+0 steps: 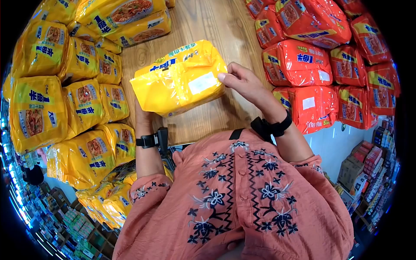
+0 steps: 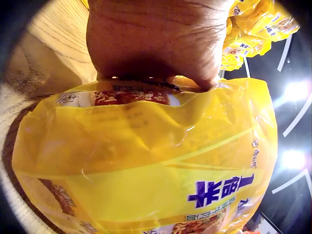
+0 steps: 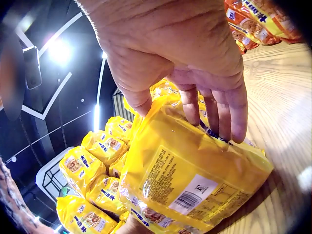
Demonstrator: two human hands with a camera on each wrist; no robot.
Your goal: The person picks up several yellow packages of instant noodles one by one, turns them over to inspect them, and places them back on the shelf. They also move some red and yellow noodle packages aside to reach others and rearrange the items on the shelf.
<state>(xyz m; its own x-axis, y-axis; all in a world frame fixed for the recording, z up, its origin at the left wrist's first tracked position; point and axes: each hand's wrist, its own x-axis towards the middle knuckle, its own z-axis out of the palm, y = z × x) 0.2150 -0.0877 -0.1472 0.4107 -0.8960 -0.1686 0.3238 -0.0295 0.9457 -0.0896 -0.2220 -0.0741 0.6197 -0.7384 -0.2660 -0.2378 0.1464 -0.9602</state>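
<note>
Stocked shop shelves [image 1: 76,221] show at eight o'clock in the head view, and a wood-grained desk [image 1: 212,19] spreads out toward twelve. Heaped yellow packs [image 1: 84,99] of noodles rise between nine and ten o'clock; red packs [image 1: 299,65] are stacked at two. At eleven o'clock, near the desk's close edge, a single yellow multipack [image 1: 173,89] is tilted between both hands, a white label [image 1: 202,83] on its near end; whether it touches the desk I cannot tell. The right hand [image 1: 247,84] pinches its three o'clock end, thumb against fingers. The left hand [image 2: 161,44] grips the opposite side, most of its fingers hidden. An embroidered salmon blouse [image 1: 238,195] fills six o'clock.
</note>
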